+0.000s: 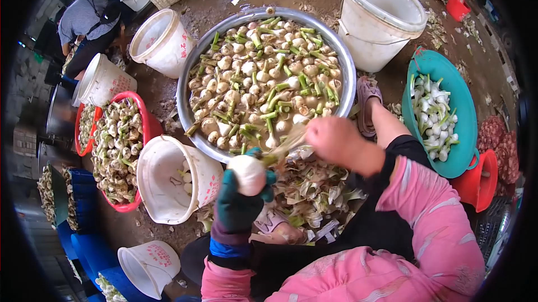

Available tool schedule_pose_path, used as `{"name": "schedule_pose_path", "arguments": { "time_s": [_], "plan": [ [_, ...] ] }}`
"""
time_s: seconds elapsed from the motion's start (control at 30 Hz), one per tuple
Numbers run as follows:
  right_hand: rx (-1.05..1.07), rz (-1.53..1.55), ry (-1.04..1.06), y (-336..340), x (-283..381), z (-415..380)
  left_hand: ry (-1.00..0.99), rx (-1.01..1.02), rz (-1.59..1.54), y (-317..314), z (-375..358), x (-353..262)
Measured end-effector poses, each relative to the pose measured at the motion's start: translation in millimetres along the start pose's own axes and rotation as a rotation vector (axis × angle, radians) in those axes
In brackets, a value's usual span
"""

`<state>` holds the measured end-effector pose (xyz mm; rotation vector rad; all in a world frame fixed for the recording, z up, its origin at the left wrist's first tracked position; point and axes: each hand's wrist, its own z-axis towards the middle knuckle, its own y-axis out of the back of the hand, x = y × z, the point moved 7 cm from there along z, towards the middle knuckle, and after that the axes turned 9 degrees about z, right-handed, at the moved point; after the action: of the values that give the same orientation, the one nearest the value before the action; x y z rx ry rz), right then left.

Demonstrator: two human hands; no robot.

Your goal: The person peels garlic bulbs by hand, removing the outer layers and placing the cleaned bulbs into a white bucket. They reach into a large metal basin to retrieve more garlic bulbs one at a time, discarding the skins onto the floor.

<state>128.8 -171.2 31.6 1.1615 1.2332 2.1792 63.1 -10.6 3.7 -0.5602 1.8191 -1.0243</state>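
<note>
My left hand (239, 198), in a dark green glove, is closed around a large white garlic bulb (248, 174). The bulb's stem points up and right. My bare right hand (336, 140) is pinched on a strip of dry garlic skin (291, 140) stretching away from that stem. Just beyond both hands, a wide metal basin (349, 72) holds water and many garlic bulbs with short green stems. Beneath my hands, a heap of peeled skins (314, 190) lies on the floor between my feet.
A white bucket (147, 176) with a few bulbs stands left, beside a red basin (152, 117) full of unpeeled garlic. At right, a green basin (468, 117) holds clean white garlic. A large white bucket (364, 38) stands behind. Another person (89, 19) crouches at far left.
</note>
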Motion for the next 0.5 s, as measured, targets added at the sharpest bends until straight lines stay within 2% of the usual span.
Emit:
{"name": "schedule_pose_path", "arguments": {
  "time_s": [0.07,0.1,0.13,0.2,0.27,0.3,0.33,0.37,0.4,0.47,0.5],
  "plan": [
    [0.436,-0.202,-0.153,-31.4,-44.0,-7.2,-0.045,-0.151,-0.081,4.1,-6.7,-17.7],
    [0.595,-0.181,-0.507,-33.3,-57.1,-16.4,-0.046,0.001,-0.132,0.0,-4.6,-21.7],
    [0.630,-0.181,-0.434,-36.8,-47.5,-17.7,-0.046,0.150,-0.184,-5.8,-2.9,-24.9],
    [0.489,0.045,-0.424,-30.7,-28.0,-15.5,-0.043,0.153,-0.182,-4.3,-4.3,-24.9],
    [0.238,0.902,-0.650,-13.1,-1.3,-9.9,-0.027,0.163,-0.183,-4.8,-3.6,-21.2],
    [0.210,1.101,-0.578,-9.4,11.4,-8.9,0.010,0.147,-0.191,-2.8,-3.7,-15.2],
    [0.204,1.095,-0.581,-12.3,13.5,-12.5,0.048,0.134,-0.197,-2.2,-3.6,-9.7],
    [0.153,0.941,-0.344,-6.8,22.2,-8.9,0.044,-0.021,-0.251,7.6,-4.6,-6.0],
    [0.105,0.781,-0.112,1.5,33.2,-8.0,0.046,-0.014,-0.252,6.8,-3.4,-4.4],
    [0.192,0.762,-0.145,6.5,35.6,-11.2,0.144,0.106,-0.184,-0.1,-4.6,3.0],
    [0.300,0.782,-0.177,4.6,37.8,-14.9,0.169,0.135,-0.114,-2.6,-6.1,6.0]
  ]
}}
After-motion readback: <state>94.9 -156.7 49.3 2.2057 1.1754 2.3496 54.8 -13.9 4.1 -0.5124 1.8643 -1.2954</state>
